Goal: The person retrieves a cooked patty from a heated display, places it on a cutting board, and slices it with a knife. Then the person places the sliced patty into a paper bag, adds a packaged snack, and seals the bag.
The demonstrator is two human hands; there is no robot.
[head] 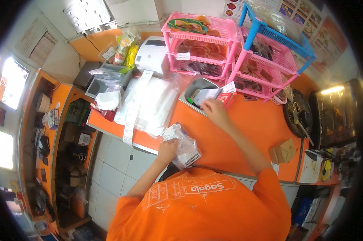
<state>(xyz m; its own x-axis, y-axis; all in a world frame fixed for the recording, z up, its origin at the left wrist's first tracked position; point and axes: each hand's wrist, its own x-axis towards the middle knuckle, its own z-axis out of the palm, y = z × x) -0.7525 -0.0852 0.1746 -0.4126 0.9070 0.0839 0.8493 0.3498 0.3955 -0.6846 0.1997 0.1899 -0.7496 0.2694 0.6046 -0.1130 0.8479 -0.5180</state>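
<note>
My left hand [168, 149] grips a clear plastic bag [186, 149] with printed papers or labels in or under it, at the counter's near edge. My right hand [213, 109] is over the near right rim of a metal tray [183, 97]; its fingers are bent, and whether they hold anything cannot be told. In the tray lie a green-capped marker [193, 101] and a white card or pad [206, 94]. Red printed cards [226, 99] stand against the tray's right side. A long printed label strip [136, 111] runs from a white label printer [152, 56] over a stack of clear plastic bags [155, 104].
Pink plastic racks [199, 36] with packets stand at the back, a blue rack piece [277, 34] on top. A grey bin [92, 87] is at back left. A brown paper box [282, 151] and a dark round pan [298, 114] with a utensil are at right.
</note>
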